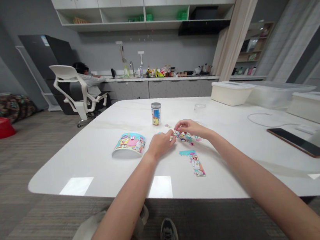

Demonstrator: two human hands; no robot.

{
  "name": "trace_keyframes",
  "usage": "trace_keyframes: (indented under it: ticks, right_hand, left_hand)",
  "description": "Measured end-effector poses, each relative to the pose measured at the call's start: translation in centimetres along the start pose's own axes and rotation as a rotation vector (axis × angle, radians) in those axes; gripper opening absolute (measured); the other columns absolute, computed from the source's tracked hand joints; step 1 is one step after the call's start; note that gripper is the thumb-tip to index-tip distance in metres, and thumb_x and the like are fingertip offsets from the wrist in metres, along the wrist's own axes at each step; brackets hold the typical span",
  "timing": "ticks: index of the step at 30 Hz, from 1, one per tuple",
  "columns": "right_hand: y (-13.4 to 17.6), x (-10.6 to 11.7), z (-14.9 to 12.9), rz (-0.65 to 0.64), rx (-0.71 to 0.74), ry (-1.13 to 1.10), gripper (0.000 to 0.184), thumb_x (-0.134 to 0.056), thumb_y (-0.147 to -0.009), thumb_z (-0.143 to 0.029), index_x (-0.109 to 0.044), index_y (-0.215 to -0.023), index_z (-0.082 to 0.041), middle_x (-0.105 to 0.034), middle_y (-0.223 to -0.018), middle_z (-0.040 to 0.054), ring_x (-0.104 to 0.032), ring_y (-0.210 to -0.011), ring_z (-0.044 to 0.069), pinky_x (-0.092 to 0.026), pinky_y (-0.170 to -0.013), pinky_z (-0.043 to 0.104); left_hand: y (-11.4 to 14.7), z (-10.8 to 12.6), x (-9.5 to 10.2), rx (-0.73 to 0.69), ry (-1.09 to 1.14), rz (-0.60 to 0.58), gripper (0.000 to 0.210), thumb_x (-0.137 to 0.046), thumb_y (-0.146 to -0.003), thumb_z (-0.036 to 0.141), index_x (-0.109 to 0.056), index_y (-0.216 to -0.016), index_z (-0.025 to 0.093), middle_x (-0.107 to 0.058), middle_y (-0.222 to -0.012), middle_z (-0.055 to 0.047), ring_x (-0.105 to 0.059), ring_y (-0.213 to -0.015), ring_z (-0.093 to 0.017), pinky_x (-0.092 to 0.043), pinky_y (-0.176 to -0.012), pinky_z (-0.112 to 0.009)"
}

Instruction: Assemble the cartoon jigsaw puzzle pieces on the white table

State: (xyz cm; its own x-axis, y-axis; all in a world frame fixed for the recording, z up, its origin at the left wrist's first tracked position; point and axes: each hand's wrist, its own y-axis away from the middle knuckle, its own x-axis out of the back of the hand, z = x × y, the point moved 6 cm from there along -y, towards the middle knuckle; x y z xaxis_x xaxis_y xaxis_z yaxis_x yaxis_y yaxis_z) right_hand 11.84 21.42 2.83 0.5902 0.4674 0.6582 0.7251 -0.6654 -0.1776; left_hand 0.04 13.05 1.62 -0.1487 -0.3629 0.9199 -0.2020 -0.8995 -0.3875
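On the white table (92,144), my left hand (162,143) rests at the left edge of a loose pile of jigsaw puzzle pieces (184,137), its fingers bent and drawn together. My right hand (189,127) reaches over the back of the pile, fingertips curled close to those of the left. Whatever is between either hand's fingertips is too small to make out. Nearer me lies a joined puzzle section (195,163) with a cartoon figure and a blue strip on top. A curved cartoon picture sheet (130,143) stands to the left. Behind my hands is a cartoon-printed canister (156,113) with a metallic lid.
A clear round lid (199,107) lies behind the pile. At right are a phone (298,142), a white cable (266,121), a cream box (230,92) and a clear plastic bin (277,90). A person sits by a white chair (81,91) near the kitchen counter.
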Motion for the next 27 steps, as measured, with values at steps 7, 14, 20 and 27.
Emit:
trace_keyframes:
  ticks: [7,14,20,27]
  right_hand:
    - [0.6,0.2,0.3,-0.068,0.089,0.581,0.02,-0.054,-0.077,-0.01,-0.07,-0.087,-0.014,-0.067,-0.085,0.0085,-0.059,-0.078,0.019,-0.043,-0.073,0.028]
    - [1.2,-0.1,-0.1,-0.285,-0.077,0.526,0.021,-0.067,-0.072,-0.023,-0.069,-0.092,-0.015,-0.066,-0.083,0.0053,-0.059,-0.07,0.016,-0.043,-0.062,0.024]
    - [0.7,-0.5,0.7,-0.286,-0.098,0.561,0.017,-0.066,-0.072,-0.019,-0.066,-0.089,-0.017,-0.067,-0.083,0.0046,-0.059,-0.07,0.016,-0.041,-0.058,0.023]
    - [0.6,-0.7,0.3,-0.267,-0.1,0.562,0.015,-0.066,-0.071,-0.018,-0.061,-0.085,-0.017,-0.067,-0.084,0.005,-0.058,-0.071,0.016,-0.039,-0.055,0.022]
  left_hand:
    - [0.0,0.0,0.0,0.0,0.015,-0.019,0.03,-0.04,-0.091,0.028,-0.057,-0.115,0.02,-0.07,-0.083,-0.01,-0.067,-0.079,-0.025,-0.045,-0.066,-0.031]
    - [0.0,-0.3,-0.3,-0.01,0.014,0.0,0.033,-0.039,-0.092,0.04,-0.064,-0.1,0.02,-0.07,-0.079,-0.009,-0.066,-0.077,-0.023,-0.045,-0.068,-0.031]
    - [0.0,-0.7,-0.1,0.027,-0.009,-0.009,0.032,-0.041,-0.092,0.042,-0.062,-0.103,0.02,-0.069,-0.075,-0.007,-0.066,-0.075,-0.022,-0.044,-0.066,-0.029]
    - [0.1,-0.6,0.4,0.046,-0.022,-0.034,0.028,-0.039,-0.092,0.037,-0.059,-0.106,0.022,-0.069,-0.075,-0.006,-0.066,-0.077,-0.023,-0.043,-0.064,-0.028]
